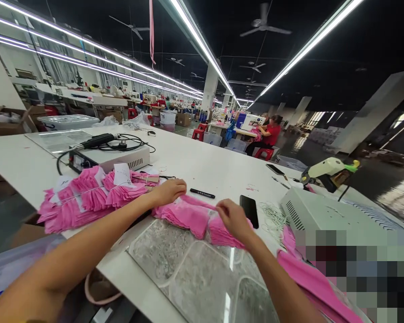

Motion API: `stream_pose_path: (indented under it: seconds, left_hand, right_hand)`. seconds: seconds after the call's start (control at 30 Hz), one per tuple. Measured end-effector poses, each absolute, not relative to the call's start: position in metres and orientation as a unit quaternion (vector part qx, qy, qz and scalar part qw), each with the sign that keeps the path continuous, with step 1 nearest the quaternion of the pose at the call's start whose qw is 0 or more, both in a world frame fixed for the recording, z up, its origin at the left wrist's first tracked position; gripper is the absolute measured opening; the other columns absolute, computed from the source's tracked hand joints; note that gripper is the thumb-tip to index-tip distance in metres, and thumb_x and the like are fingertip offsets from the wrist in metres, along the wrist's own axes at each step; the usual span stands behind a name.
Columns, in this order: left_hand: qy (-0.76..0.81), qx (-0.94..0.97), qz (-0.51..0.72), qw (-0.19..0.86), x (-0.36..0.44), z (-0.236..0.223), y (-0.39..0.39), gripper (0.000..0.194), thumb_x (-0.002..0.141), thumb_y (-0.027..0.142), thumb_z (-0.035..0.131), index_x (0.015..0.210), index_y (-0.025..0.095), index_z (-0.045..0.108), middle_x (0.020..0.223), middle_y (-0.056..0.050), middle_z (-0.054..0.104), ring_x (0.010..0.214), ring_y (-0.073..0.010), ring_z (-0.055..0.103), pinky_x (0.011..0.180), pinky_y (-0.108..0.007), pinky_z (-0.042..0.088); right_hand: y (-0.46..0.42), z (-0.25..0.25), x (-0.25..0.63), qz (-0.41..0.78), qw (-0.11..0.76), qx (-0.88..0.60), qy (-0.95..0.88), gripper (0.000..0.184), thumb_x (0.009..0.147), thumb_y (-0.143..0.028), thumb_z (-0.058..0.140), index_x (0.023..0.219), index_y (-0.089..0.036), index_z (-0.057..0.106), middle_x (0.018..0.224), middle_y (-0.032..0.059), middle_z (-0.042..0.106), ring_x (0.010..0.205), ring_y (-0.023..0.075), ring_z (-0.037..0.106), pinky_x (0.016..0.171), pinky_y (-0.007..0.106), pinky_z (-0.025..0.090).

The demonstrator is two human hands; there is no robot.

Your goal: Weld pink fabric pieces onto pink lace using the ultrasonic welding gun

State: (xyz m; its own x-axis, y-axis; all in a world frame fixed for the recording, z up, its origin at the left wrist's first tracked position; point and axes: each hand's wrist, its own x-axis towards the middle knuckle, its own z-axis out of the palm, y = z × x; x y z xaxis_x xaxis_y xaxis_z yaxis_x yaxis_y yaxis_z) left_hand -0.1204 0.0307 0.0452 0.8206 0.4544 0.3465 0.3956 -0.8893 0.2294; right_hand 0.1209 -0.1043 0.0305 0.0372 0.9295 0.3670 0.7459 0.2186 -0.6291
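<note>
A pink fabric strip (199, 202) is stretched between my two hands, just above the stacked pink fabric pieces (191, 220). Its left end is pinched in my left hand (171, 190), its right end in my right hand (231, 215). Beneath them the stacks lie at the far edge of a clear patterned sheet (195, 269). To the left, tied bundles of pink fabric (94, 197) with white paper tags sit close to my left forearm. A black marker (202, 193) lies just beyond the strip, and a black phone (249, 211) rests beside my right hand.
On the white table (195, 157), a box with vents (121, 159) carries a corded black tool (97, 141). At right stand a pale green machine (340, 211), tangled string (274, 216) and more pink fabric (316, 282). A person in red (271, 134) sits at a sewing machine beyond.
</note>
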Motion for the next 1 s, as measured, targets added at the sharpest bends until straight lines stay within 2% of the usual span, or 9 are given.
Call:
stream_pose_path:
  seconds: [0.07,0.13,0.3,0.43,0.5,0.57,1.0]
  left_hand:
    - [0.216,0.959,0.169,0.077,-0.143,0.034,0.03,0.018,0.086,0.015,0.051,0.072,0.017,0.062,0.089,-0.005,0.065,0.086,-0.0171,0.059,0.086,-0.028,0.043]
    - [0.211,0.963,0.149,0.081,-0.158,0.023,0.027,0.017,0.083,0.012,0.052,0.07,0.017,0.062,0.088,-0.004,0.067,0.084,-0.0172,0.06,0.083,-0.028,0.045]
    - [0.202,0.962,0.148,0.105,-0.133,0.013,0.013,0.018,0.089,0.016,0.05,0.094,0.017,0.068,0.105,-0.007,0.065,0.1,-0.0197,0.059,0.093,-0.031,0.044]
    - [0.149,0.969,0.132,0.147,-0.062,0.002,0.0,0.014,0.089,0.018,0.058,0.1,0.018,0.067,0.108,-0.007,0.064,0.101,-0.0183,0.06,0.093,-0.032,0.046]
    - [0.127,0.972,0.114,0.163,-0.032,-0.007,-0.003,0.019,0.091,0.027,0.061,0.105,0.014,0.064,0.108,-0.007,0.063,0.098,-0.0194,0.061,0.089,-0.039,0.05]
    - [0.112,0.973,0.096,0.177,-0.012,-0.014,-0.001,0.024,0.094,0.032,0.059,0.108,0.013,0.061,0.107,-0.007,0.063,0.094,-0.0187,0.062,0.084,-0.039,0.053]
    - [0.113,0.965,0.098,0.214,0.002,-0.01,0.013,0.03,0.095,0.034,0.057,0.117,0.015,0.058,0.115,-0.008,0.06,0.097,-0.0205,0.062,0.083,-0.039,0.055]
  right_hand:
    - [-0.102,0.01,0.11,0.145,0.359,-0.596,-0.703,0.011,0.077,-0.023,0.053,0.07,-0.02,0.061,0.071,0.002,0.064,0.064,0.0137,0.055,0.061,0.026,0.042]
    - [-0.107,-0.008,0.112,0.158,0.358,-0.592,-0.705,0.01,0.076,-0.022,0.055,0.073,-0.021,0.064,0.072,0.0014,0.066,0.064,0.0134,0.057,0.062,0.026,0.044]
    - [-0.137,-0.028,0.163,0.145,0.399,-0.646,-0.635,0.021,0.081,-0.031,0.049,0.082,-0.019,0.066,0.081,0.0071,0.071,0.07,0.0176,0.063,0.066,0.032,0.05]
    - [-0.154,-0.031,0.189,0.146,0.402,-0.668,-0.608,0.02,0.075,-0.033,0.053,0.082,-0.02,0.067,0.079,0.0065,0.072,0.068,0.0191,0.065,0.066,0.034,0.053]
    - [-0.157,-0.033,0.19,0.152,0.403,-0.666,-0.609,0.02,0.073,-0.032,0.054,0.082,-0.02,0.068,0.079,0.0065,0.072,0.067,0.0189,0.065,0.066,0.034,0.053]
    - [-0.159,-0.034,0.188,0.157,0.404,-0.663,-0.61,0.02,0.073,-0.03,0.054,0.083,-0.02,0.068,0.081,0.0067,0.072,0.069,0.019,0.066,0.067,0.034,0.054]
    - [-0.159,-0.039,0.194,0.161,0.409,-0.662,-0.607,0.019,0.077,-0.031,0.054,0.084,-0.021,0.069,0.084,0.0061,0.073,0.072,0.0191,0.067,0.069,0.033,0.055]
